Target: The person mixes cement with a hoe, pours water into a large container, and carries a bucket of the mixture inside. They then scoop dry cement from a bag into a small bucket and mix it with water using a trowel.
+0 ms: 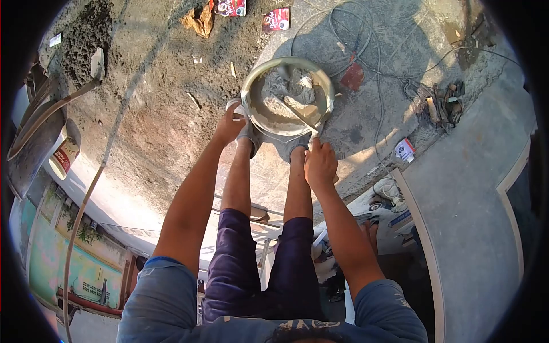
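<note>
A round bucket (pixel 247 91) with a pale rim stands on the ground between my feet, holding wet grey cement mix (pixel 278 86) and paler lumps. My right hand (pixel 321 163) is closed around the near end of a thin stick-like tool (pixel 298 115). The tool slants across the bucket's near right rim, its far end down in the mix. My left hand (pixel 230 127) is beside the bucket's left rim, thumb and forefinger apart, with nothing visible between them.
A loose cable (pixel 378 68) runs over the concrete right of the bucket. Red packets (pixel 276 19) lie beyond it. Wood scraps (pixel 439 106) are piled at right. A paper cup (pixel 64 150) and a curved wooden strip (pixel 48 114) are at left.
</note>
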### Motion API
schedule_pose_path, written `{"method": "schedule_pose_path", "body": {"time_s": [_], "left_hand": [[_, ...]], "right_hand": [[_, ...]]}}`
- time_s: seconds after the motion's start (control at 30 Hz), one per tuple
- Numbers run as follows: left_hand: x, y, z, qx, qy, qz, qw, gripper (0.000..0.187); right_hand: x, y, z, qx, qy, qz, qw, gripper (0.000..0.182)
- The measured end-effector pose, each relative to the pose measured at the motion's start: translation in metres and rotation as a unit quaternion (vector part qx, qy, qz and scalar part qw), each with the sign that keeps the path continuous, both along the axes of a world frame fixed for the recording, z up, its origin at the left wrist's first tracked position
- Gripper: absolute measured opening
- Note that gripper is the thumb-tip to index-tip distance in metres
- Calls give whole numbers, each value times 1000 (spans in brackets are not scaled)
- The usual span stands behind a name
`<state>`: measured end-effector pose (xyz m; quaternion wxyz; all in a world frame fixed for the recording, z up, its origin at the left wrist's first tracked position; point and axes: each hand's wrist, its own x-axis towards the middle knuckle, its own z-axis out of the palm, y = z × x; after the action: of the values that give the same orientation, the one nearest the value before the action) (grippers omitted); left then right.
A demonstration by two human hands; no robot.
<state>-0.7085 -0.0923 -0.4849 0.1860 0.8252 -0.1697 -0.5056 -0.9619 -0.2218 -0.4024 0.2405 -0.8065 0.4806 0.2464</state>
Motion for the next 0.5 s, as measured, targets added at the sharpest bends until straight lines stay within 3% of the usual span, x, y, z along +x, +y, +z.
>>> {"method": "schedule_pose_path", "body": {"time_s": [0.17, 0.33, 0.4, 0.43, 0.5], "left_hand": [[6, 56, 28, 48, -36, -31, 998, 66], [-1, 99, 56, 84, -32, -19, 996, 65], [-4, 117, 67, 83, -2, 32, 996, 64], [-5, 128, 67, 93, -3, 37, 995, 64], [-7, 140, 77, 94, -4, 35, 995, 64]], "right_hand": [[2, -1, 1, 85, -16, -219, 972, 32], [21, 33, -2, 186, -19, -276, 943, 33], [18, 42, 33, 140, -135, -136, 971, 31], [18, 48, 27, 132, -151, -243, 949, 30], [9, 54, 10, 130, -151, -259, 945, 30]]}}
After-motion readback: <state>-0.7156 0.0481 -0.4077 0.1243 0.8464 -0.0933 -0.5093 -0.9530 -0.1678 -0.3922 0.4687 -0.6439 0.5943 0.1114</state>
